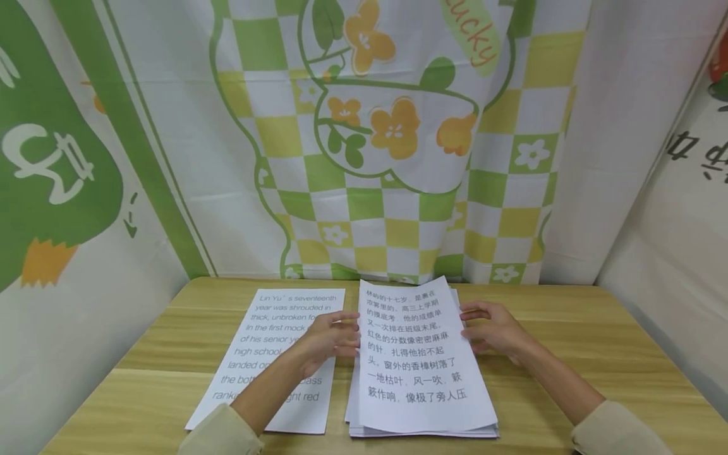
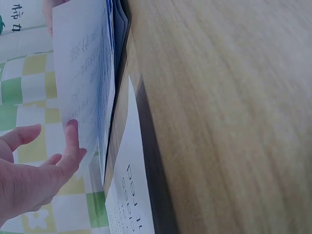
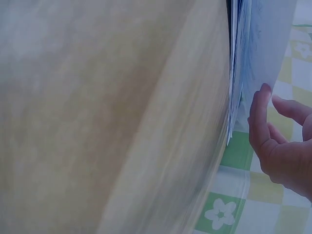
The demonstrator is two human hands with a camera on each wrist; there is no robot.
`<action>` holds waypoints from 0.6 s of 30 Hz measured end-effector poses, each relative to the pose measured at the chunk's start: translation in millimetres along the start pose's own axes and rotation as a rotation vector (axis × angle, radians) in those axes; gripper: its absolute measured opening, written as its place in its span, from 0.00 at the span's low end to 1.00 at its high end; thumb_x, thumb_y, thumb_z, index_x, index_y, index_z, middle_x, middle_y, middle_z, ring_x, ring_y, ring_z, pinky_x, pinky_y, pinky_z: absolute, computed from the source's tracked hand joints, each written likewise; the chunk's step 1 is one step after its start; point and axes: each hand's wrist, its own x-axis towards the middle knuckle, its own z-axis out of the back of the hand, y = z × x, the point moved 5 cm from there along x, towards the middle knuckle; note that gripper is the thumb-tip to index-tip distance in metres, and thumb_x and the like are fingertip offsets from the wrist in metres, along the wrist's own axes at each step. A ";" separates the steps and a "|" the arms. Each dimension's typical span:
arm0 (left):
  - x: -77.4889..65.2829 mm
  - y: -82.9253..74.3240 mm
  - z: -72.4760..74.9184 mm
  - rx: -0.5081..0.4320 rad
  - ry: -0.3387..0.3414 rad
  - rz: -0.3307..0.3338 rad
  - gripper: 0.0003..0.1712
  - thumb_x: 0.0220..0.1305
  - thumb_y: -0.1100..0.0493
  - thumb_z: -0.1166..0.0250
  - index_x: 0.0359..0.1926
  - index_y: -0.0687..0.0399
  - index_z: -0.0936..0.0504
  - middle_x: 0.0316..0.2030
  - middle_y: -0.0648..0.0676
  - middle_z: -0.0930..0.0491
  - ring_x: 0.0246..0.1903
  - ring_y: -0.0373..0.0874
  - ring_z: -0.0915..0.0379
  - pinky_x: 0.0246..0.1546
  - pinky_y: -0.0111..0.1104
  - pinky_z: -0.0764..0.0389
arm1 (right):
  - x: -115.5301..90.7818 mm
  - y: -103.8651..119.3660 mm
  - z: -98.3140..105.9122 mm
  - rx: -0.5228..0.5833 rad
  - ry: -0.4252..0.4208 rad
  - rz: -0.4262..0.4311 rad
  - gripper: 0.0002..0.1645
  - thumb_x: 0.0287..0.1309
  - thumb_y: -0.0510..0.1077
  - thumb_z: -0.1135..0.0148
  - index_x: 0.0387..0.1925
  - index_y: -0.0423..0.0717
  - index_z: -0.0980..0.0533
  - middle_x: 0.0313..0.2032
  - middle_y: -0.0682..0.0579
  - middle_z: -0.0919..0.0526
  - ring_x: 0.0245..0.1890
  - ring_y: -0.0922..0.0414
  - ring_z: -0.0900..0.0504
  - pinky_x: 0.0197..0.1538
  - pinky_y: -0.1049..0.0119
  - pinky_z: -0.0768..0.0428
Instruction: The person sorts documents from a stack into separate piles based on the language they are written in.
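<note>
Top sheet: white paper, 9 lines of black Chinese print, directly on a stack of similar sheets, near the middle of the table. Its far part bows up off the pile, top edge wavy, corner at 1 o'clock peaked. Stack edges thin, layered, slightly out of line at 7 and 5 o'clock.

Left hand at the sheet's 10 o'clock. Fingers extended, loosely spread, tips touching the paper edge; not clenched. Left wrist view: 1 fingertip lies against the sheet, another digit stands apart from it.

Right hand at 2 o'clock. Fingers lightly bent, relaxed, tips touching the opposite edge. How firmly either hand presses, cannot tell.

English-text sheet: flat, smooth, matte white, at 9 o'clock from the stack, well apart from it; left forearm and cream sleeve cross over it.

Table: yellow-brown wood grain, long streaks, rounded far corners. Curtain at 12 o'clock: softly folded, printed with green, yellow and white checks, orange 5-petal blossoms above.
</note>
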 end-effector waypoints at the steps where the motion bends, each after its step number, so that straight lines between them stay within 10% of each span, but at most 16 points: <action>1: 0.2 -0.5 0.0 -0.001 0.003 -0.008 0.32 0.66 0.74 0.41 0.71 0.74 0.34 0.64 0.77 0.29 0.43 0.51 0.17 0.52 0.46 0.13 | -0.2 0.1 -0.2 0.006 0.000 0.000 0.37 0.58 0.26 0.36 0.68 0.24 0.36 0.61 0.26 0.28 0.38 0.52 0.14 0.39 0.56 0.10; 18: 8.4 5.5 -8.0 0.039 -0.002 0.008 0.46 0.58 0.83 0.37 0.76 0.70 0.41 0.53 0.71 0.23 0.35 0.49 0.16 0.43 0.43 0.10 | 0.0 -2.5 -1.3 0.024 0.009 -0.050 0.46 0.57 0.25 0.35 0.75 0.29 0.43 0.51 0.35 0.18 0.38 0.52 0.13 0.38 0.56 0.10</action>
